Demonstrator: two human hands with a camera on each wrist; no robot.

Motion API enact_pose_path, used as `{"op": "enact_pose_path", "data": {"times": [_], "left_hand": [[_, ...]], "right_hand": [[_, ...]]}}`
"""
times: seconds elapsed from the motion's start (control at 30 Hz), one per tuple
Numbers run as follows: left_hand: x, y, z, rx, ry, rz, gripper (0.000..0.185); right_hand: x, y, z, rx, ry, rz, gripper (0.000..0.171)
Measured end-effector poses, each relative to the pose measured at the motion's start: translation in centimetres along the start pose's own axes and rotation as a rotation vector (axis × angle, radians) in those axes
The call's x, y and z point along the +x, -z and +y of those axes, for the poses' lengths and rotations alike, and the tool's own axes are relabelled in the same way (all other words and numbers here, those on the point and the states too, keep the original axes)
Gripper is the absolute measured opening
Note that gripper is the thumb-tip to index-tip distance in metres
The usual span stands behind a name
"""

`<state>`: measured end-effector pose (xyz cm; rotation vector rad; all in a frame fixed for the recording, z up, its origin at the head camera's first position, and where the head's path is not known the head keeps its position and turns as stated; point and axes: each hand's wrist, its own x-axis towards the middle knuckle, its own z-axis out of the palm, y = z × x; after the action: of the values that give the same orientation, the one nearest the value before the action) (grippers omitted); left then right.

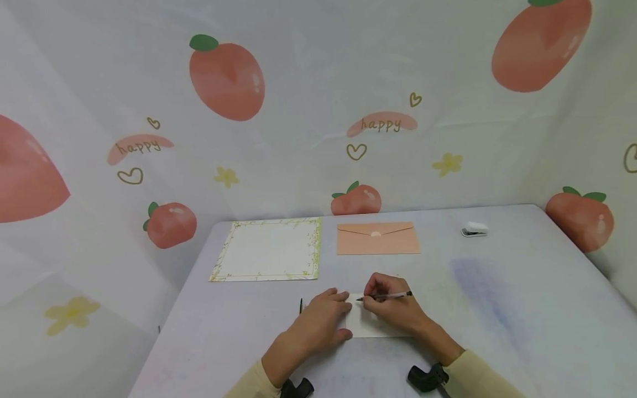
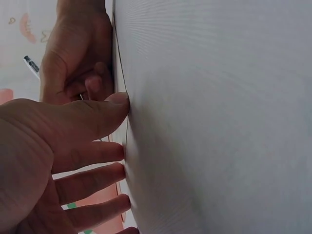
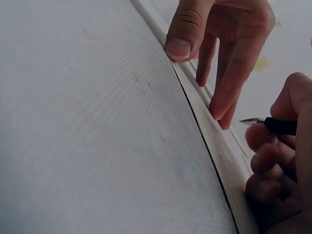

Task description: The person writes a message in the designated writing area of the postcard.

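Note:
A small white card (image 1: 373, 327) lies on the table near its front, partly covered by both hands. My left hand (image 1: 322, 322) rests at the card's left side, fingers extended; in the left wrist view its thumb (image 2: 105, 117) and fingertips touch the card's edge. My right hand (image 1: 395, 309) pinches a pen (image 1: 396, 295) with a clear barrel and dark grip. The pen's metal tip (image 3: 251, 121) points left over the upper part of the card, and in the right wrist view it shows apart from the surface. The other right fingers curl underneath.
A white sheet with a floral border (image 1: 271, 249) lies at the back left. Beside it is a peach envelope (image 1: 378, 243). A small white stapler (image 1: 475, 229) sits at the back right. A thin dark object (image 1: 301, 305) pokes out behind my left hand.

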<state>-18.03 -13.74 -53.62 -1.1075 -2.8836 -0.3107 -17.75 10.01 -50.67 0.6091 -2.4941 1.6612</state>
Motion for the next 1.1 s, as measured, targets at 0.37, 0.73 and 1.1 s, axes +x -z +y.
{"op": "enact_pose_path", "data": {"times": [0.37, 0.73, 1.1], "left_hand": [[0.2, 0.6, 0.4, -0.049, 0.064, -0.058, 0.055], [0.2, 0.3, 0.4, -0.029, 0.074, -0.074, 0.057], [0.0, 3.4, 2.2, -0.063, 0.106, -0.108, 0.052]], "right_hand": [[0.1, -0.2, 0.1, -0.029, 0.061, -0.021, 0.023], [0.0, -0.5, 0.7, -0.061, 0.12, -0.024, 0.031], [0.1, -0.5, 0.1, -0.098, 0.119, -0.029, 0.029]]}}
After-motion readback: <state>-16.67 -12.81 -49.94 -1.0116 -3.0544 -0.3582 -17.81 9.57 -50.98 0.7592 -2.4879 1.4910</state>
